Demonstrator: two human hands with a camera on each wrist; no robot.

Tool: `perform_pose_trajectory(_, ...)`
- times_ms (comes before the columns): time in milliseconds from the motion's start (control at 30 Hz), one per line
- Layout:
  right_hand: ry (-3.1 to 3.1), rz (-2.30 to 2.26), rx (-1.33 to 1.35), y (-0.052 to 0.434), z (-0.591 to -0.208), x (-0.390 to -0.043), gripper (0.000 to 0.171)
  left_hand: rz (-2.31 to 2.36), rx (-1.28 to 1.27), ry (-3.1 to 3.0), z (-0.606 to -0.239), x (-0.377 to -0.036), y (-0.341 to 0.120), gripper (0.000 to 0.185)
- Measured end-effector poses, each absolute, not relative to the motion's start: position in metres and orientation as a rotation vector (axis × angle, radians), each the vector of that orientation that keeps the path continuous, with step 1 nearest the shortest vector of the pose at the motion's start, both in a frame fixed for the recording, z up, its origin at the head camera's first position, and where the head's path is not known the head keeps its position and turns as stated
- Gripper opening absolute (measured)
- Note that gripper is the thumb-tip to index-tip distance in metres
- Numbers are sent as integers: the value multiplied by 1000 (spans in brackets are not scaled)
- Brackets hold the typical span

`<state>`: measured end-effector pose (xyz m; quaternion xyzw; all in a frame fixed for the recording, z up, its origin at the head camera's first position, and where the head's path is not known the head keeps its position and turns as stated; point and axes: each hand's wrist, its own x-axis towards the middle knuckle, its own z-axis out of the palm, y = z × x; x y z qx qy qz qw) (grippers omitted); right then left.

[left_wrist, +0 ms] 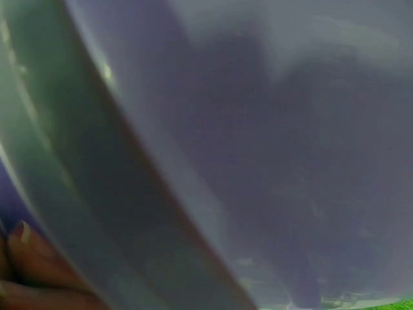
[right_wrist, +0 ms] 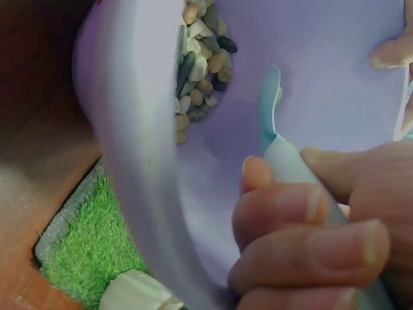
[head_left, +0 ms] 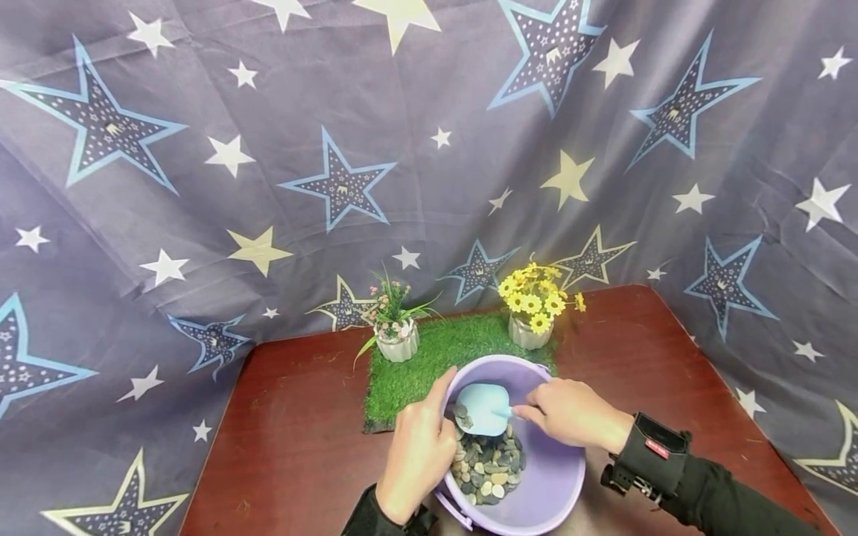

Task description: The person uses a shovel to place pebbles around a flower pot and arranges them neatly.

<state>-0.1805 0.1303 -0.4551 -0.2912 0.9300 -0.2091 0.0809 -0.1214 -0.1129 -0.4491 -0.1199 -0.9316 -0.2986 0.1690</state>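
Note:
A light purple bucket stands tilted on the table, its mouth towards me. Grey, tan and white pebbles lie heaped inside along its left side. My left hand grips the bucket's left rim; its fingers show at the rim in the left wrist view. Curled round the handle of a light blue scoop is my right hand. The scoop's blade is inside the bucket above the pebbles, with a few pebbles at its left edge. In the right wrist view the blade appears edge-on.
Behind the bucket lies a green turf mat on the red-brown table. A pot of small pink flowers stands at its left and a pot of yellow flowers at its right. A starry grey curtain surrounds the table.

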Motion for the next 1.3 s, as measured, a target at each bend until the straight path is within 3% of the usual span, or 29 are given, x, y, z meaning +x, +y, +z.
perform_pose_trajectory(300,2805,-658,-956,138,-433,-184,39,-926,-235,-2679,-455,-126,-132,69)
perform_pose_trajectory(733,2872,-652,-818,176,-398,-186,38,-1139,-61,-2641,-477,-127,-166,68)
perform_pose_trajectory(1067,2995,-619,-697,217,-391,-194,37,-1261,86,-2616,-494,-122,-191,69)
perform_pose_trajectory(1300,2965,-671,-647,239,-409,-200,35,-1288,136,-2629,-496,-122,-191,69)
